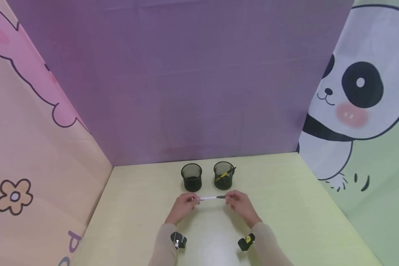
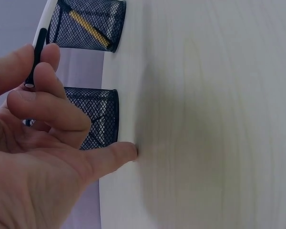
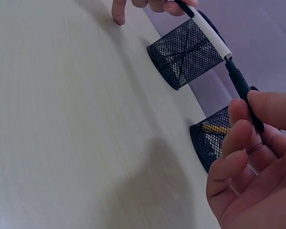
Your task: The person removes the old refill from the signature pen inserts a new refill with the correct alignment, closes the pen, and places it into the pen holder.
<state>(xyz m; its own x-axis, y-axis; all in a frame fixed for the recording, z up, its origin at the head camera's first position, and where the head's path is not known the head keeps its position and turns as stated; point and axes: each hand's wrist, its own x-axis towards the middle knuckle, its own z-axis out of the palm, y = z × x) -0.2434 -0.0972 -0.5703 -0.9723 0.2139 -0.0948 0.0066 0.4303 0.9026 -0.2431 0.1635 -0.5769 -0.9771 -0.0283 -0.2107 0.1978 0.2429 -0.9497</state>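
Between my hands a pen (image 1: 208,198) with a white barrel lies nearly level over the table. My left hand (image 1: 186,204) pinches its left end between thumb and fingers, at the black clip (image 2: 39,43). At the other end my right hand (image 1: 241,207) pinches the black ribbed part (image 3: 239,82) of the pen. A narrow dark stretch shows where the white barrel meets that ribbed part in the right wrist view. Just beyond the hands stand two black mesh pen cups, the left cup (image 1: 192,183) and the right cup (image 1: 223,183).
A yellow and black pencil-like stick (image 1: 223,175) leans in the right cup. The light wood table (image 1: 136,210) reaches back to a purple cloth wall (image 1: 199,92). Printed side walls stand left and right, one with a panda (image 1: 355,122).
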